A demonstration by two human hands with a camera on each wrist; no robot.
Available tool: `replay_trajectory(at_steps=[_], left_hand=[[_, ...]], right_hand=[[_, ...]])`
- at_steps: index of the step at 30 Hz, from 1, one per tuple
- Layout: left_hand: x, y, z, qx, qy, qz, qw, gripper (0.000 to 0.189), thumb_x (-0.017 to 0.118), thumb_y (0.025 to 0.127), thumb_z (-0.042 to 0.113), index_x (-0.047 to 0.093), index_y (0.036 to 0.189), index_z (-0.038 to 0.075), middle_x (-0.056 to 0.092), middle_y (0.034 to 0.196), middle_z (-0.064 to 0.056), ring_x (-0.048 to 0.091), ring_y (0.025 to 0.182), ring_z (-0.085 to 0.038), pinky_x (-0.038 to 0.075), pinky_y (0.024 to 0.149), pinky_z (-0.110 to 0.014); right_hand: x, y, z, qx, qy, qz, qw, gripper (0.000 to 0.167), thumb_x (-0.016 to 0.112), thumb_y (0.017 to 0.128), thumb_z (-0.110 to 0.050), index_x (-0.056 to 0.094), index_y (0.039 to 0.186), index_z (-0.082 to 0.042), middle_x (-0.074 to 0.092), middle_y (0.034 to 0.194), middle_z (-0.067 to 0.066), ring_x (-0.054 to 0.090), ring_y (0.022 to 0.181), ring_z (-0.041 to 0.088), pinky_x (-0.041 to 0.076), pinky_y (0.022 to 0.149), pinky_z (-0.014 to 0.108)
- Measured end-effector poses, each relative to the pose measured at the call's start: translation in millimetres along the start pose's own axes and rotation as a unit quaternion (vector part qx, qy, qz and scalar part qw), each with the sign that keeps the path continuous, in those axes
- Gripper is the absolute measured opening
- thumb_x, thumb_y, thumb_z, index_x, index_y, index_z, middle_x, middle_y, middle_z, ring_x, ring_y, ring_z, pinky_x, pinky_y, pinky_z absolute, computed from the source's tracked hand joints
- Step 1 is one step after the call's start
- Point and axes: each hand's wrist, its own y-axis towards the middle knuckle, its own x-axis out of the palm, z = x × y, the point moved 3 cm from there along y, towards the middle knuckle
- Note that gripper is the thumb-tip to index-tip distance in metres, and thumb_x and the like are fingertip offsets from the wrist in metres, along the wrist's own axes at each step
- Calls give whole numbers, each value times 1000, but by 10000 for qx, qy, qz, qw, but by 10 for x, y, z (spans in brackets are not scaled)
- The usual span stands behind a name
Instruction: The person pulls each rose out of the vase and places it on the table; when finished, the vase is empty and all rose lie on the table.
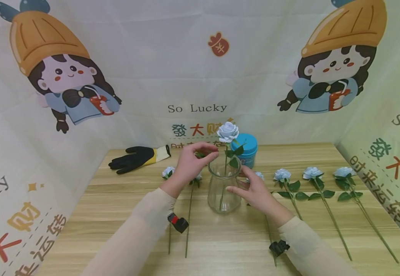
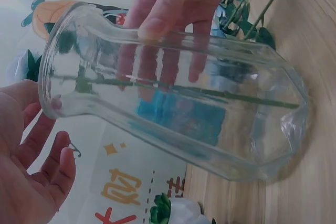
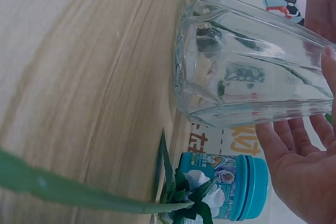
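Observation:
A clear glass vase (image 1: 215, 196) stands upright on the wooden table, with one pale blue artificial rose (image 1: 228, 132) in it. The bloom rises above the rim, and the green stem (image 2: 210, 93) shows through the glass in the left wrist view. My right hand (image 1: 256, 193) holds the vase's side, thumb in front and fingers behind. Right at the rim on the other side is my left hand (image 1: 194, 159), its fingers loosely bent and holding nothing. In the left wrist view, the left fingers (image 2: 63, 174) are spread beside the vase mouth.
Behind the vase is a blue lidded jar (image 1: 250, 159). A black and yellow work glove (image 1: 136, 158) lies at the back left. Several roses lie around, including one at right (image 1: 312, 173) and one at left (image 1: 168, 172). Printed cloth (image 1: 145, 76) hangs behind the table.

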Motion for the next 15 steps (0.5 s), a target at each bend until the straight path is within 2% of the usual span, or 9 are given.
replay_trajectory(at_steps=[4,9,15], left_hand=[[69,64,17,2,-29,-151,9999,19,77,95,27,78,111,17,77,109,1,68,97,-16,57,81,-32],[117,111,28,-74,41,-287,9996,18,77,95,26,78,110,17,77,111,1,67,97,-16,56,80,-31],[171,145,65,97,190,-415,9989,19,78,94,23,78,111,14,77,114,-1,66,95,-17,57,80,-32]], right_hand=[[-3,2,-1,25,31,3,10000,65,81,90,-15,49,147,-6,56,144,18,54,135,38,51,112,46],[-6,2,-6,20,27,1,10000,64,81,90,-15,50,146,-8,56,143,17,55,135,37,51,112,45],[6,-7,-14,6,36,-9,10000,65,80,91,-14,49,147,-8,56,144,17,55,135,36,51,112,44]])
